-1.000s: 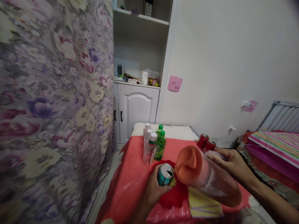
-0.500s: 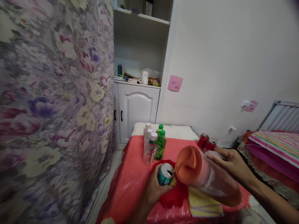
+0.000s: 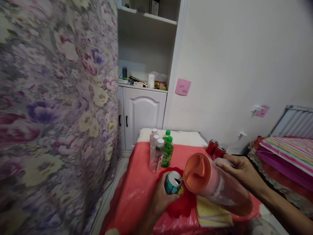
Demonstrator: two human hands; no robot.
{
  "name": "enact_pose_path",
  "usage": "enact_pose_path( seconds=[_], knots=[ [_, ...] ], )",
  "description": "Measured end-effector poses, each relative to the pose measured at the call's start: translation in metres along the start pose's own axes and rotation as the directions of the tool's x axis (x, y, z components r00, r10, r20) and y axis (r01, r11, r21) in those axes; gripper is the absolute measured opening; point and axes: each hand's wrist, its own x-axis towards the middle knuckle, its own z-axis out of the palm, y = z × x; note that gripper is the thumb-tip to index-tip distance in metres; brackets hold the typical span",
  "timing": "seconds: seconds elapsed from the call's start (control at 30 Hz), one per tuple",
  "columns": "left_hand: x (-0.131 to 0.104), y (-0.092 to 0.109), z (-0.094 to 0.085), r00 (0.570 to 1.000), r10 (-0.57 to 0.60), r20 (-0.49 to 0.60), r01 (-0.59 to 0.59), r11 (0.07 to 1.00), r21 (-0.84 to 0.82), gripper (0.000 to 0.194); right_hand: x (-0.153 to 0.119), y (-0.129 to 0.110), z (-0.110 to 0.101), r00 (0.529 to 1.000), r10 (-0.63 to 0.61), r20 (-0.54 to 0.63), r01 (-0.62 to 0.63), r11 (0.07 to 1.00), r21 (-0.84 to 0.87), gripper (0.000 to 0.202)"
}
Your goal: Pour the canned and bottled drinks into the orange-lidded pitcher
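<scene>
Closed around a teal drink can (image 3: 172,184), my left hand (image 3: 160,199) keeps it slightly tilted, its opened top facing the jug. My right hand (image 3: 238,168) grips the handle of a clear pitcher (image 3: 227,192) with an orange lid (image 3: 197,173). The pitcher lies nearly on its side, spout toward the can, with pinkish-brown liquid inside. A thin stream runs from the spout into the can's opening. Underneath both is a red scalloped tray (image 3: 182,207). A folded yellow cloth (image 3: 212,212) lies below the pitcher.
Several bottles with white caps (image 3: 156,156) and green caps (image 3: 168,153) stand behind the can. Two red cans (image 3: 218,152) stand beyond the pitcher. A red cover (image 3: 137,182) drapes the table. A floral curtain (image 3: 58,114) hangs left; a white cabinet (image 3: 145,114) is behind.
The view has shifted very slightly. Both hands, the can and the pitcher keep nearly the same pose, with the liquid still pouring.
</scene>
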Motion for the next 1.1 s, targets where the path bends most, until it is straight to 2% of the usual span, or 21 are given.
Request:
enact_pose_path(
  seconds=[0.1,0.37,0.73,1.1],
  knots=[
    [0.0,-0.001,0.001,1.0,-0.002,0.001,0.002,1.0,-0.007,0.078,0.0,0.002,0.0,0.999,0.03,0.044,-0.03,1.0,-0.003,0.052],
    [0.0,-0.002,0.001,1.0,0.004,0.008,-0.004,1.0,-0.02,0.077,-0.002,0.004,0.002,0.996,0.064,0.06,-0.067,0.997,0.041,0.054],
    [-0.001,0.002,0.003,1.0,-0.017,-0.004,0.017,1.0,-0.002,0.077,-0.001,0.007,0.003,0.997,0.042,0.067,-0.043,0.999,0.025,0.054],
    [-0.003,0.011,0.005,1.0,0.005,0.022,-0.003,0.996,-0.084,0.077,-0.012,0.007,0.017,0.991,0.127,0.051,-0.133,0.984,0.12,0.056]
  ],
)
